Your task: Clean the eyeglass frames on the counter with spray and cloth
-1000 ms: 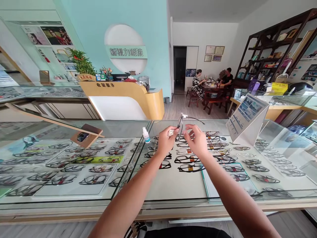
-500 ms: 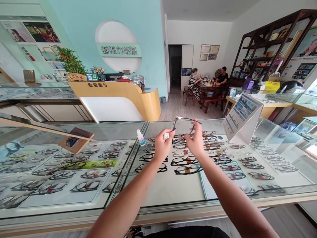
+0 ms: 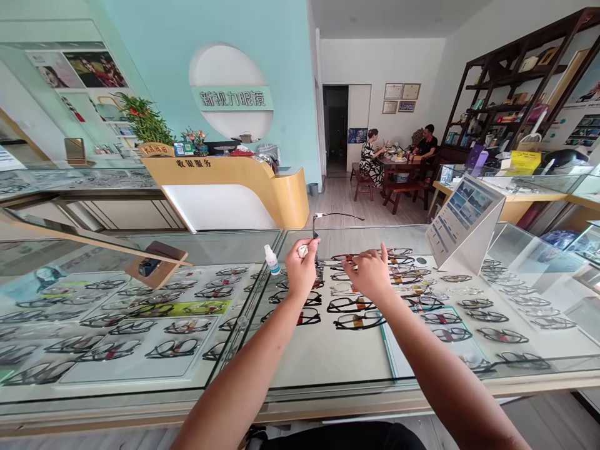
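My left hand [image 3: 301, 267] grips a dark pair of glasses [image 3: 315, 226] at the frame, with one temple reaching out to the right. A small white cloth or wad [image 3: 303, 251] is tucked in the same hand. To the right, my right hand [image 3: 370, 270] is apart from the glasses, over the glass case, its fingers spread and nothing visible in them. A small white bottle [image 3: 271, 260] stands on the glass just left of my left hand. Under the glass lie rows of glasses [image 3: 359, 320].
A wooden stand [image 3: 157, 265] sits on the left of the glass counter [image 3: 281, 395]. A white display card [image 3: 464, 222] stands at the right. Behind are a yellow and white reception desk [image 3: 290, 194] and two people at a table [image 3: 396, 160].
My right hand has let go of the glasses and dropped a little. My left hand has shifted slightly left with the glasses. The view has turned slightly left.
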{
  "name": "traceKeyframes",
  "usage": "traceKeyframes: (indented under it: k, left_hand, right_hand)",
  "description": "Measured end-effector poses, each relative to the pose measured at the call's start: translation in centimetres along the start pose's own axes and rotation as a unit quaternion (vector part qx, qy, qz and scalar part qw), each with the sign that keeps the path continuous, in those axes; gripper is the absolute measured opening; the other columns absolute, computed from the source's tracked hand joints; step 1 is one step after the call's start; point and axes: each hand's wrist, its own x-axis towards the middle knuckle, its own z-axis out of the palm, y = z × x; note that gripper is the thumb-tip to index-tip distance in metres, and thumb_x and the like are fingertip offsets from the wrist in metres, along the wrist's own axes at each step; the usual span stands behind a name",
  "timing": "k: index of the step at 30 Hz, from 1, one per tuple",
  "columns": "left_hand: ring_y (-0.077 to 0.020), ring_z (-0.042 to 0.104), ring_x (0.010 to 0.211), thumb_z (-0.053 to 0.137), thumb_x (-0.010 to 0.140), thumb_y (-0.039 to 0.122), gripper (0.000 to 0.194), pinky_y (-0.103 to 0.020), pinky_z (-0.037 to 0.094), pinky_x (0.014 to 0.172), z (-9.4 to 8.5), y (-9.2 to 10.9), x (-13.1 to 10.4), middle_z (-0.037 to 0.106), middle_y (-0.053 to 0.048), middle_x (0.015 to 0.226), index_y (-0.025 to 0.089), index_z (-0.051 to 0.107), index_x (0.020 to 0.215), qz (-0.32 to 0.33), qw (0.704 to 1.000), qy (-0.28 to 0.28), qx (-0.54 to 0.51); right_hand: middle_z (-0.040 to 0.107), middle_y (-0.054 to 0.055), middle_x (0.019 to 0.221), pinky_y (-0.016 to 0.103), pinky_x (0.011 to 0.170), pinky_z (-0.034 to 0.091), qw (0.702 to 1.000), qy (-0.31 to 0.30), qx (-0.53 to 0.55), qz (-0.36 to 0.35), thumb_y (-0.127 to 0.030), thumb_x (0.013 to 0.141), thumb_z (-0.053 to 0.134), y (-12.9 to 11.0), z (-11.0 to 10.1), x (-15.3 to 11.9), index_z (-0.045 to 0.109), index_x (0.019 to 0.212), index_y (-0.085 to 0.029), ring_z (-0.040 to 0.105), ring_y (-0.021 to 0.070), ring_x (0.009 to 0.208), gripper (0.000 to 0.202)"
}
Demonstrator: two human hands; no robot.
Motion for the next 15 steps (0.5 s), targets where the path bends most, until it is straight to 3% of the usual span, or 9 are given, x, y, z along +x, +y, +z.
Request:
traceKeyframes:
  k: [3, 5, 7, 9, 11, 13, 15]
  left_hand:
    - [-0.0212, 0.07, 0.08, 0.074, 0.096, 0.075, 0.054, -0.032, 0.055, 0.074, 0.1, 0.0, -0.3, 0.085, -0.008, 0.095, 0.023, 0.085, 0.102, -0.003, 1.0, -0.021, 0.001]
    - [-0.0214, 0.071, 0.081, 0.074, 0.096, 0.075, 0.053, -0.033, 0.057, 0.076, 0.3, 0.1, -0.6, 0.085, -0.008, 0.095, 0.023, 0.084, 0.103, -0.005, 0.998, -0.059, -0.003]
    - [-0.0229, 0.075, 0.09, 0.077, 0.096, 0.074, 0.051, -0.035, 0.06, 0.084, 0.7, 0.2, -1.0, 0.085, -0.008, 0.1, 0.024, 0.082, 0.101, 0.011, 0.996, -0.089, -0.016]
    - [-0.025, 0.077, 0.103, 0.079, 0.095, 0.074, 0.049, -0.037, 0.061, 0.097, 1.1, 0.3, -1.3, 0.083, -0.009, 0.11, 0.025, 0.082, 0.099, 0.04, 0.993, -0.105, -0.032]
    - [-0.0263, 0.076, 0.113, 0.079, 0.096, 0.073, 0.048, -0.039, 0.06, 0.105, 1.4, 0.4, -1.6, 0.08, -0.01, 0.115, 0.025, 0.082, 0.097, 0.056, 0.99, -0.12, -0.043]
    - [-0.0262, 0.075, 0.114, 0.078, 0.097, 0.071, 0.047, -0.039, 0.06, 0.107, 1.6, 0.5, -1.8, 0.077, -0.01, 0.115, 0.025, 0.083, 0.098, 0.054, 0.988, -0.14, -0.049]
    - [-0.0259, 0.075, 0.115, 0.079, 0.098, 0.067, 0.044, -0.039, 0.059, 0.108, 1.7, 0.9, -2.0, 0.075, -0.01, 0.115, 0.024, 0.083, 0.099, 0.058, 0.985, -0.152, -0.052]
  right_hand:
    - [0.084, 0.014, 0.116, 0.081, 0.138, 0.024, 0.999, 0.022, 0.015, -0.02, -0.047, 0.108, 0.069, -0.7, -0.8, 0.1, 0.087, 0.11, -0.027, 0.068, 0.0397, 0.127, 0.027]
    - [0.079, 0.016, 0.144, 0.077, 0.141, 0.023, 0.998, 0.041, 0.042, -0.038, -0.048, 0.107, 0.07, -1.4, -1.5, 0.4, 0.078, 0.142, -0.024, 0.062, 0.0417, 0.144, 0.044]
    - [0.076, 0.015, 0.15, 0.072, 0.141, 0.027, 0.995, 0.037, 0.077, -0.058, -0.047, 0.106, 0.072, -2.0, -2.0, 0.6, 0.067, 0.157, -0.023, 0.06, 0.0408, 0.148, 0.057]
    - [0.078, 0.015, 0.143, 0.065, 0.134, 0.042, 0.989, 0.013, 0.125, -0.074, -0.041, 0.106, 0.07, -2.4, -2.3, 0.7, 0.065, 0.155, -0.022, 0.067, 0.0381, 0.138, 0.053]
    - [0.08, 0.015, 0.131, 0.056, 0.117, 0.056, 0.981, -0.008, 0.177, -0.079, -0.033, 0.107, 0.066, -2.6, -2.2, 0.6, 0.069, 0.142, -0.021, 0.071, 0.0351, 0.123, 0.037]
    - [0.079, 0.014, 0.12, 0.048, 0.099, 0.061, 0.973, -0.01, 0.218, -0.077, -0.028, 0.108, 0.062, -2.6, -2.0, 0.4, 0.07, 0.127, -0.021, 0.072, 0.0334, 0.112, 0.022]
    - [0.079, 0.014, 0.114, 0.045, 0.092, 0.061, 0.967, -0.001, 0.245, -0.075, -0.028, 0.109, 0.06, -2.5, -1.8, 0.3, 0.069, 0.12, -0.022, 0.073, 0.0331, 0.107, 0.016]
